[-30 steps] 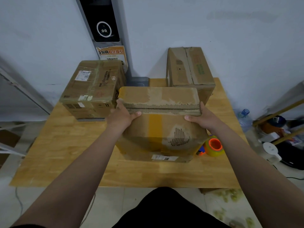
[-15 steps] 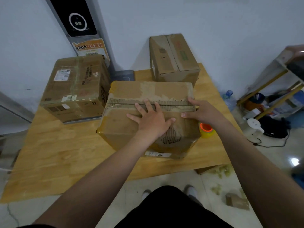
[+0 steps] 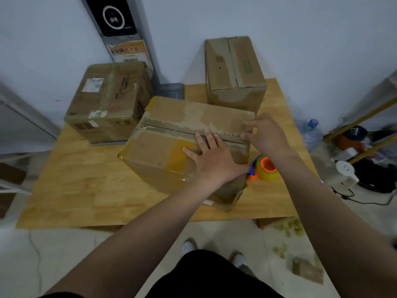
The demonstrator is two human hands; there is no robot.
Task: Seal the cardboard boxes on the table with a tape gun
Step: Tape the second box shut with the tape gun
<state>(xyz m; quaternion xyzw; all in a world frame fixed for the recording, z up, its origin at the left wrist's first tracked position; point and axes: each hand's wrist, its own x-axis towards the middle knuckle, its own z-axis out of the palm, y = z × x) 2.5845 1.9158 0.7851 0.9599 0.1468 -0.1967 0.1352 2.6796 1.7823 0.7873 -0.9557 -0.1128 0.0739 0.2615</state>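
A worn cardboard box [image 3: 163,147] with a torn top seam lies in the middle of the wooden table [image 3: 86,190]. My left hand [image 3: 211,160] presses flat on the box's near flap, fingers straight and spread. My right hand [image 3: 265,134] is at the box's right top edge, fingers loosely bent by the seam's end. A tape gun [image 3: 265,168] with an orange core and yellowish roll lies on the table just right of the box, under my right wrist. Two more boxes stand behind: one at the back left [image 3: 107,100], one at the back right [image 3: 233,72].
A dark panel with a round emblem [image 3: 113,18] leans on the wall behind the table. A water bottle [image 3: 309,130], a shelf and cables sit on the floor to the right. Cardboard scraps [image 3: 305,269] lie on the floor near my feet.
My left hand slid right across the box's top toward the right side. My right hand lifted slightly at the right edge. The box has turned a little, and the view shifted.
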